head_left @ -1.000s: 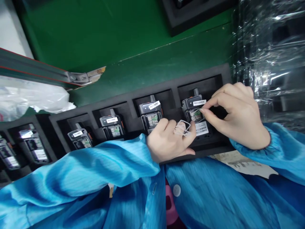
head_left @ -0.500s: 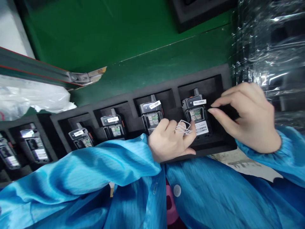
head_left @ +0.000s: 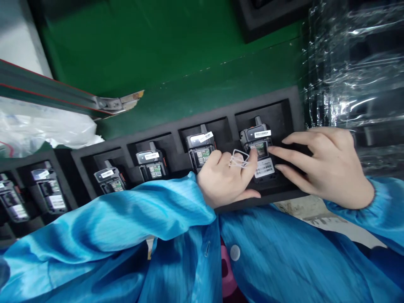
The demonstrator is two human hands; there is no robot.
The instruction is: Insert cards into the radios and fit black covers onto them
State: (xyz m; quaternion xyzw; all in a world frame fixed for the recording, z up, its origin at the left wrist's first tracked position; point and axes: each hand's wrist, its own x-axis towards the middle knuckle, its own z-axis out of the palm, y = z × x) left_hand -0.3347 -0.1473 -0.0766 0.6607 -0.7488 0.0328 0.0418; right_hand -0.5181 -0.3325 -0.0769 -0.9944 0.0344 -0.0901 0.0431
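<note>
A dark handheld device (head_left: 258, 134) with its back compartment uncovered lies in the rightmost foam slot, showing a green circuit area and a barcode label (head_left: 265, 167). My left hand (head_left: 225, 176) reaches over the foam tray, its index fingertip at the left edge of the compartment. Thin white looped strands (head_left: 239, 159) hang around its fingers; the other fingers are curled. My right hand (head_left: 328, 166) is spread at the device's right side, index fingertip at the compartment's edge, thumb beside the label. Nothing shows between its fingers.
Similar devices lie along the black foam tray (head_left: 208, 115), including one (head_left: 201, 147) beside my left hand. Clear plastic wrap (head_left: 356, 84) covers dark trays on the right. A metal rail (head_left: 57, 92) and white plastic bag (head_left: 63, 126) are at left, above them a green surface (head_left: 142, 42).
My right hand has opened from a pinch and its index finger has moved left to the device. My left hand's index fingertip has shifted slightly up and left.
</note>
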